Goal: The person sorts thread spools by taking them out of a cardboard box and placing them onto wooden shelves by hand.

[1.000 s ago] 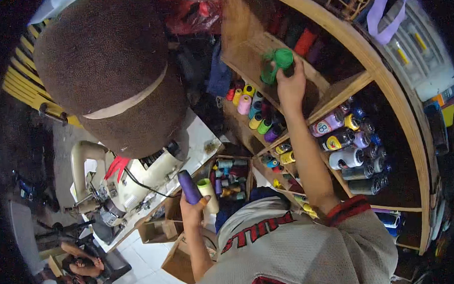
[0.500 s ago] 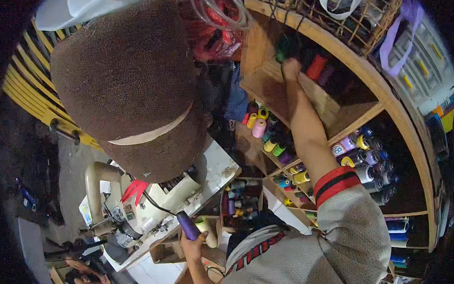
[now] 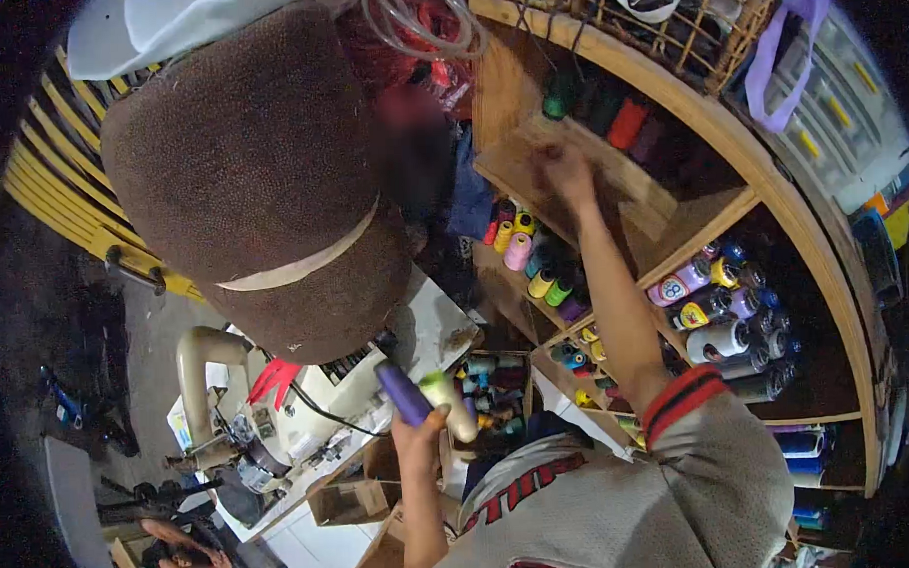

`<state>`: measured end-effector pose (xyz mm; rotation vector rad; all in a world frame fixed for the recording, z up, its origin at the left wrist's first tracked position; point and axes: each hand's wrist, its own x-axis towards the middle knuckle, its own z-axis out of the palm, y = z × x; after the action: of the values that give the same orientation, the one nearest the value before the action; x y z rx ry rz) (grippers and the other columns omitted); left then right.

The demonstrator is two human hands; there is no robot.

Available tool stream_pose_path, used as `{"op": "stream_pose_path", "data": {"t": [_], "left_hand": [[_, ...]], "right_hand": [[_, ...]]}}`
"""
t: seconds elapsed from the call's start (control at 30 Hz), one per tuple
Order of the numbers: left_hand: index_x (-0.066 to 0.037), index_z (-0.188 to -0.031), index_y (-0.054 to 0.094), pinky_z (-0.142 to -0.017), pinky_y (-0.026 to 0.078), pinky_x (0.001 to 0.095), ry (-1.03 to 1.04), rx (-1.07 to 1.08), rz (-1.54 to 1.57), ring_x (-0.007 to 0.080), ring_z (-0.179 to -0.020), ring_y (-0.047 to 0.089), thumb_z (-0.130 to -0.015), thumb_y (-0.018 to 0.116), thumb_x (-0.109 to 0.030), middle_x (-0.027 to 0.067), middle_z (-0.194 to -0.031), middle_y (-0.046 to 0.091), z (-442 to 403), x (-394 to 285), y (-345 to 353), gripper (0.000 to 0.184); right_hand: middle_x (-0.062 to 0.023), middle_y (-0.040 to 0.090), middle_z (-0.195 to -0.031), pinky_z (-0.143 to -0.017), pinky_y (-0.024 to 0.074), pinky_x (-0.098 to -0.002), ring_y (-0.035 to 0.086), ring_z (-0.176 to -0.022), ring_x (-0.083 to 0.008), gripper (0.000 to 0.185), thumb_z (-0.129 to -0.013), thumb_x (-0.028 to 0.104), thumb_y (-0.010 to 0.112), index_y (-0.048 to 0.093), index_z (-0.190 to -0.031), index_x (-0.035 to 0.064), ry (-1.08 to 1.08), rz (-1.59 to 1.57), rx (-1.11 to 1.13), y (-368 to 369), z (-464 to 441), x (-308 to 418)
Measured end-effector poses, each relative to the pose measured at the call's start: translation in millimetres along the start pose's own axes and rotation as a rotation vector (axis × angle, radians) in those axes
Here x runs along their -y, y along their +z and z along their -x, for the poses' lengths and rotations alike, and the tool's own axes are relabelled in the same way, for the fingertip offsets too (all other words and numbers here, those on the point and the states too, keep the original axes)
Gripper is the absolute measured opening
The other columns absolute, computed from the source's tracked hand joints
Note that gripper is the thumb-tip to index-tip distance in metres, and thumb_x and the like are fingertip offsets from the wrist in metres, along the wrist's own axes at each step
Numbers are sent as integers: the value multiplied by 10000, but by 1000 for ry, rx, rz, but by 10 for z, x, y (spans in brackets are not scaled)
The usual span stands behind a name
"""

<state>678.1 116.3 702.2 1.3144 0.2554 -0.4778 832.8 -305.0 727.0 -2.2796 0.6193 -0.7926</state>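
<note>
My left hand [image 3: 418, 437] is closed around a purple thread cone [image 3: 403, 394], and a pale cream cone with a green top [image 3: 449, 407] leans against it, also in the grip. Inside the upper wooden shelf compartment is my right hand [image 3: 563, 175], blurred by motion, so its fingers cannot be made out. Just beyond it, at the back of that compartment, a green thread spool [image 3: 558, 97] stands near a red spool [image 3: 627, 124].
Thread cones [image 3: 518, 250] and bottle-shaped spools [image 3: 717, 341] fill the lower shelf sections. A big brown padded form [image 3: 240, 151] looms at left above a sewing machine [image 3: 328, 399]. A wire basket [image 3: 706, 35] sits on top of the shelf. Another person's arms [image 3: 189, 554] show bottom left.
My right hand has carried the green spool to the back of the compartment, let go of it and drawn back. My left hand, with both cones, has risen and shifted right.
</note>
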Motion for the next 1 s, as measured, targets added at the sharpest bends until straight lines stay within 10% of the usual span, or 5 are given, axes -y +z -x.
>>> {"op": "stream_pose_path", "data": {"t": [0.1, 0.2, 0.53, 0.73, 1.0], "left_hand": [[-24, -1043, 492, -686, 464, 282, 80, 68, 214, 137, -730, 539, -641, 741, -21, 28, -849, 533, -189, -186, 441, 473], [-24, -1054, 488, -697, 466, 281, 200, 136, 183, 136, -754, 552, -666, 722, -1, 36, -874, 547, -300, -456, 847, 454], [6, -1131, 473, -885, 451, 324, 390, 337, 105, 201, -988, 589, -690, 698, 40, 123, -1076, 597, -447, -451, 1064, 497], [-19, -1070, 470, -813, 468, 290, 284, 278, -38, 167, -905, 594, -697, 707, 20, 89, -978, 618, -237, -139, 828, 443], [-30, -1026, 497, -727, 471, 263, 193, 129, -217, 130, -791, 575, -680, 739, -28, 52, -894, 600, -73, 89, 509, 422]], "right_hand": [[-44, 647, -851, -675, 491, -273, 600, -730, -139, 283, -776, 243, 681, 631, -957, 32, 211, -389, 886, -486, 1200, 987], [-82, 638, -930, -734, 477, -286, 595, -829, -142, 436, -732, 251, 728, 577, -1074, 27, -67, -367, 1031, -590, 1921, 1272], [-106, 600, -1073, -855, 438, -296, 585, -931, -187, 467, -749, 123, 693, 511, -1159, -11, 69, -243, -251, -832, 756, 739], [-82, 625, -878, -620, 503, -329, 613, -786, -263, 297, -858, 263, 549, 577, -1033, 25, 729, -1504, -223, -662, -230, 393], [-87, 627, -853, -586, 502, -357, 618, -761, -251, 286, -872, 277, 512, 588, -1009, 38, 677, -1592, -322, -217, -878, -487]]}}
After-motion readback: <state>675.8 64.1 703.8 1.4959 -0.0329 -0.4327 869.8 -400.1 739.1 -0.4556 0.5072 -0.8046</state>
